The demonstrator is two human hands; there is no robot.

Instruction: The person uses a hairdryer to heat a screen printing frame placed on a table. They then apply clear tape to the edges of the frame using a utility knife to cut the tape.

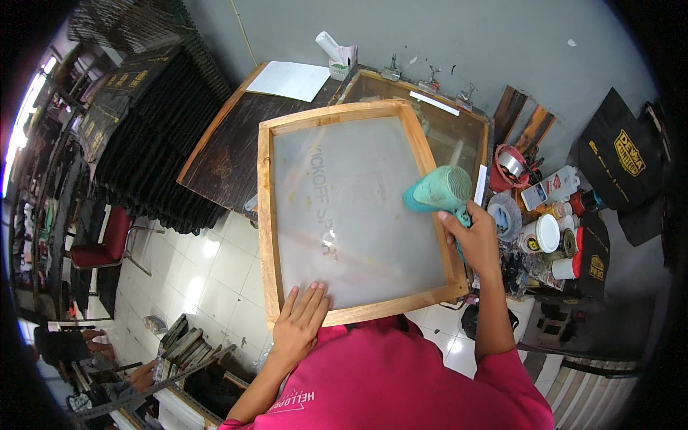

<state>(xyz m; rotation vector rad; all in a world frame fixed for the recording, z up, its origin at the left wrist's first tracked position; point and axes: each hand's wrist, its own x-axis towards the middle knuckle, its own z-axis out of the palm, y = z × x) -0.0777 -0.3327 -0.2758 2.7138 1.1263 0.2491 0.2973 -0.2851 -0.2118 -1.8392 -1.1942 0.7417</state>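
Fingers of the left hand (pixel 302 321) lie slightly parted over the bottom edge of the framed screen (pixel 358 222), near the left corner, any grip beneath hidden. Its mesh (pixel 365 265) likely wants even warmth, so the right hand (pixel 474 240), fingers curled round the hair dryer (pixel 443 188) at the right edge, should sweep the nozzle (pixel 413 198) steadily.

Teal hairdryer (pixel 438 190) over right edge of wood-framed screen (pixel 351 215)
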